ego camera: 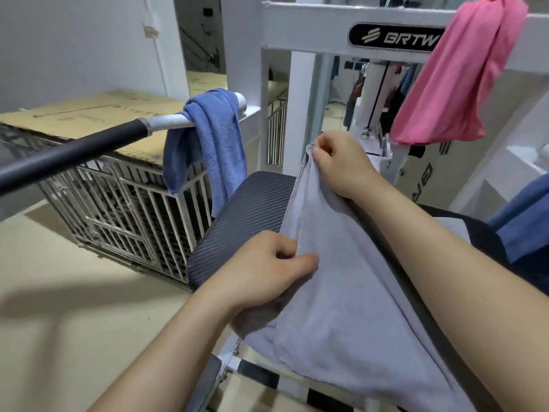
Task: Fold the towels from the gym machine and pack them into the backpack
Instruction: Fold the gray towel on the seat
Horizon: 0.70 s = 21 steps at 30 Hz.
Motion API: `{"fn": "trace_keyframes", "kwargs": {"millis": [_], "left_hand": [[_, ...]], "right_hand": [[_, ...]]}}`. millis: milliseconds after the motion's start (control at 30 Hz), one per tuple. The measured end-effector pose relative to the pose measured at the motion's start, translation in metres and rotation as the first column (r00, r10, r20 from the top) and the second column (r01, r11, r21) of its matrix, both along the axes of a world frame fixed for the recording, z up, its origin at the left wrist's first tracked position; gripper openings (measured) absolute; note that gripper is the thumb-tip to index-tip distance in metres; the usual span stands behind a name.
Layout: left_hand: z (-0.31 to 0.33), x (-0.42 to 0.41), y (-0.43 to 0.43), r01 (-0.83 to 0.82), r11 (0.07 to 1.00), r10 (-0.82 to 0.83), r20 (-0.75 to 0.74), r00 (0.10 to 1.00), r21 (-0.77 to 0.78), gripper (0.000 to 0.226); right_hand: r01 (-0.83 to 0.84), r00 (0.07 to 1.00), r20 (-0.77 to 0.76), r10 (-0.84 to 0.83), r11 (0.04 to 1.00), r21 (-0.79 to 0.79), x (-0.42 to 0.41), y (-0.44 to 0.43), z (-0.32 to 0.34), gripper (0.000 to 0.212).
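A pale grey towel (350, 307) lies spread over the dark ribbed seat pad (243, 221) of the gym machine. My left hand (267, 269) pinches its left edge near the middle. My right hand (338, 165) pinches its far corner, lifted above the pad. A blue towel (208, 141) hangs over the machine's handle bar (89, 147) at the left. A pink towel (463, 84) hangs from the white frame (312, 28) at the top right. Another blue cloth (525, 215) shows at the right edge, next to a dark object I cannot identify.
A metal wire cage (124, 209) topped with cardboard stands at the left on the beige floor (59, 292). The white frame's uprights rise close behind the seat. A mirror behind the frame reflects hanging clothes.
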State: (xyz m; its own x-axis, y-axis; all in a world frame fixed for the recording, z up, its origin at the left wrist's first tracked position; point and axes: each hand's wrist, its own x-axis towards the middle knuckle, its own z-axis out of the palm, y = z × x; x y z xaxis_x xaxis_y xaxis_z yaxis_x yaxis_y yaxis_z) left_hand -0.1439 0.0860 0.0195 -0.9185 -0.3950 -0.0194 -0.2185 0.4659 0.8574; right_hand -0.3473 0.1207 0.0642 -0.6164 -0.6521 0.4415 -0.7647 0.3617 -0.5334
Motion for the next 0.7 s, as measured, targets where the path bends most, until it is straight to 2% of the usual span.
{"fn": "trace_keyframes", "kwargs": {"millis": [267, 367, 467, 567, 633, 700], "left_hand": [[0.013, 0.058, 0.033, -0.172, 0.972, 0.157, 0.103, 0.982, 0.159, 0.031], [0.023, 0.080, 0.042, -0.240, 0.970, 0.238, 0.062, 0.969, 0.040, 0.026], [0.036, 0.100, 0.042, -0.325, 0.938, 0.319, -0.071, 0.945, -0.118, 0.026], [0.045, 0.121, 0.034, -0.416, 0.896, 0.387, -0.186, 0.903, -0.155, 0.032], [0.048, 0.127, 0.032, -0.352, 0.923, 0.325, -0.179, 0.929, -0.154, 0.032], [0.042, 0.124, 0.035, -0.269, 0.921, 0.252, -0.095, 0.963, -0.281, 0.025]], "right_hand": [[0.039, 0.999, 0.000, -0.040, 0.989, -0.141, 0.017, 0.022, 0.016, 0.012], [0.027, 0.999, -0.017, -0.031, 0.977, -0.210, 0.028, 0.037, 0.034, 0.018], [-0.020, 0.999, -0.050, 0.005, 0.953, -0.303, 0.040, 0.052, 0.051, 0.021], [-0.055, 0.998, -0.050, 0.037, 0.906, -0.419, 0.050, 0.069, 0.069, 0.022], [-0.082, 0.997, -0.039, 0.072, 0.874, -0.479, 0.057, 0.080, 0.080, 0.021], [-0.150, 0.988, -0.045, 0.148, 0.849, -0.506, 0.067, 0.091, 0.090, 0.018]]}}
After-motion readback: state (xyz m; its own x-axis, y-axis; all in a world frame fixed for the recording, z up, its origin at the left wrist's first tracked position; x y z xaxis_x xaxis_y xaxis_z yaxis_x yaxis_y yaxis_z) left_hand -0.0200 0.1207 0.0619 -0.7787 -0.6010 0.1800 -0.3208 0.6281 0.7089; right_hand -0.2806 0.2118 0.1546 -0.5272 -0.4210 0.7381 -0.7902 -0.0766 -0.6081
